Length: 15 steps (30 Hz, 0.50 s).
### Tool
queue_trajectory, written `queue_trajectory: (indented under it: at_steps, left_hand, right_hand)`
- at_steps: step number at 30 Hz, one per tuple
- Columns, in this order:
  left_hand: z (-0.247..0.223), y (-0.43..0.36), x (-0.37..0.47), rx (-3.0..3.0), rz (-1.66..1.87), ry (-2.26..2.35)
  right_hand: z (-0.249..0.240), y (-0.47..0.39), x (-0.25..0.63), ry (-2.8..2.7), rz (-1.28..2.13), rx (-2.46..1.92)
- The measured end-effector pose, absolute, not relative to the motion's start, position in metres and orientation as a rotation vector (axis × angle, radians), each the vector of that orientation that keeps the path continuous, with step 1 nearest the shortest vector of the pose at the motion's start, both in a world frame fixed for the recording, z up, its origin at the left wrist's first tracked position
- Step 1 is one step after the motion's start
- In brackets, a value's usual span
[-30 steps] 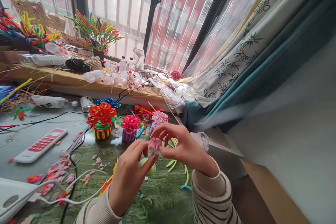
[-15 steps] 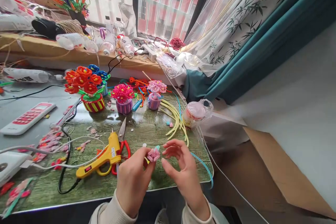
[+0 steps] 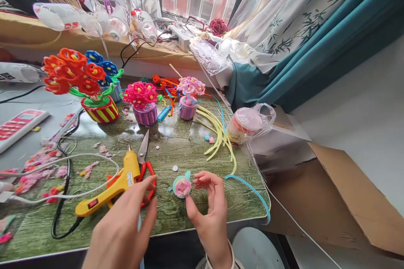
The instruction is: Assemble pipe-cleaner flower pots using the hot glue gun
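A small pink flower with a light blue fuzzy rim (image 3: 182, 187) is near the table's front edge, its pink face upward. My right hand (image 3: 208, 208) is at its right side, thumb tip against or very near the rim, fingers curled but apart from the thumb. My left hand (image 3: 128, 222) is open, thumb and fingers spread, with nothing between them. Just beyond it lie a yellow glue gun (image 3: 110, 193) and red-handled scissors (image 3: 143, 147), whose handles it partly hides. A small white disc (image 3: 175, 168) lies behind the flower.
Pots with orange (image 3: 100, 110), magenta (image 3: 145, 113) and pink (image 3: 187, 107) fuzzy flowers stand farther back. Yellow pipe cleaners (image 3: 217, 130) and a bagged cup (image 3: 244, 124) are at right. A white cable (image 3: 63, 159) loops at left. A blue pipe cleaner (image 3: 255, 191) overhangs the right corner.
My left hand has let go of the pink flower and moved left, opening. The flower's blue rim now shows. My right hand stays beside it. The view has shifted closer.
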<state>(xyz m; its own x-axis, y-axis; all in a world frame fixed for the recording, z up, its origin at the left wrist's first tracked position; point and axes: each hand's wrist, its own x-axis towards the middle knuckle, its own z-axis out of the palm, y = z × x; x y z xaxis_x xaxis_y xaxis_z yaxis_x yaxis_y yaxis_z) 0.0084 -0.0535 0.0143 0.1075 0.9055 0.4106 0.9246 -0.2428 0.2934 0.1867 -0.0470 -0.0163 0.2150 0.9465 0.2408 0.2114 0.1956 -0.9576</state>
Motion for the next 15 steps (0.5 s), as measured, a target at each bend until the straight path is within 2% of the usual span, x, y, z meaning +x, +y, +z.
queue_trajectory:
  at_steps: [6, 12, 15]
  left_hand:
    - [0.000, -0.058, -0.049, -2.253, -0.165, -1.956]
    - [0.007, -0.048, -0.042, -2.019, -0.010, -1.997]
    - [0.008, -0.040, -0.046, -2.103, 0.025, -1.995]
  right_hand:
    - [-0.029, -0.042, 0.183, -1.417, 0.708, -1.319]
    - [-0.034, -0.034, 0.178, -1.350, 0.811, -1.314]
    - [-0.033, -0.028, 0.176, -1.319, 0.874, -1.302]
